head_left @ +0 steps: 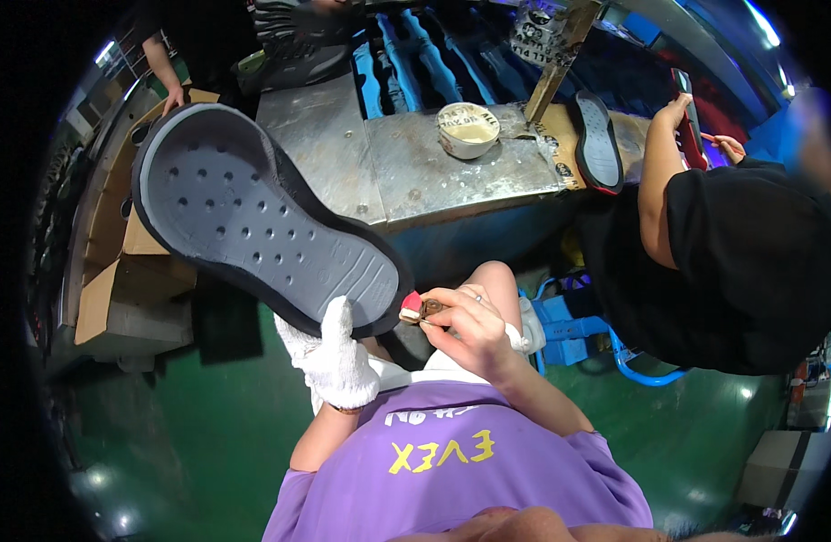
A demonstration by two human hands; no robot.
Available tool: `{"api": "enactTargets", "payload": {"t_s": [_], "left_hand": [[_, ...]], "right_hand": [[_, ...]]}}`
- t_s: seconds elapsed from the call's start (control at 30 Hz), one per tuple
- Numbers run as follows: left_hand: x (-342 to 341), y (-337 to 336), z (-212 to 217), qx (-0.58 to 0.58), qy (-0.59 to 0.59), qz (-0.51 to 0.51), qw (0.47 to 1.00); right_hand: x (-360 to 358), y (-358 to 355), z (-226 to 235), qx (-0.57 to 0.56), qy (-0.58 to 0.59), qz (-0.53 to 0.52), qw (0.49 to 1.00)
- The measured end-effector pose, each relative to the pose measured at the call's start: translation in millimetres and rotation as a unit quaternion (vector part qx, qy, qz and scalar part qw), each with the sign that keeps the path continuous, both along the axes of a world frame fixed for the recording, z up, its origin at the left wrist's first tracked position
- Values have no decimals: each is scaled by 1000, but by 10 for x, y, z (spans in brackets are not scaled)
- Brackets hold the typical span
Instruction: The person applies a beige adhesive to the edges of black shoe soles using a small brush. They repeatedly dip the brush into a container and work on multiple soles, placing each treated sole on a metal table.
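Note:
My left hand [340, 366], in a white knit glove, grips the heel end of a large shoe sole [244, 194], thumb on its inner face. The sole has a grey, dimpled footbed and a black raised rim, and tilts up to the left. My bare right hand [469, 330] pinches a small brush-like tool [413, 307] with a red and whitish head, at the sole's heel edge. Whether the head touches the rim I cannot tell. The tool's exact kind is partly hidden by my fingers.
Beyond the sole is a metal bench [343, 172] bearing a taped white bowl [469, 131] and a grey, red-edged sole [599, 144]. Behind it runs a rack with blue strips [406, 59]. A co-worker in black [750, 262] sits close at right; a cardboard box [117, 280] stands left.

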State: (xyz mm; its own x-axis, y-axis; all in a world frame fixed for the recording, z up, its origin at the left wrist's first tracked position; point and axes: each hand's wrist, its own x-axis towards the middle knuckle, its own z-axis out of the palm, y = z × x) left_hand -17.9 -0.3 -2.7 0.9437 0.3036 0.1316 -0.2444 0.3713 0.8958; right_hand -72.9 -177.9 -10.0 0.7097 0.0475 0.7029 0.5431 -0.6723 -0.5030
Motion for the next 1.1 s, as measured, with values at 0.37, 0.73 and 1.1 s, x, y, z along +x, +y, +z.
{"api": "enactTargets", "payload": {"t_s": [0.37, 0.73, 1.1], "left_hand": [[313, 23, -41, -51, 49, -70, 995], [959, 181, -674, -76, 165, -199, 963], [1529, 111, -777, -27, 136, -123, 983]], "right_hand": [[-8, -405, -627, 239, 99, -138, 956], [-24, -333, -1708, 370, 350, -136, 850], [60, -397, -1881, 271, 405, -181, 854]]}}
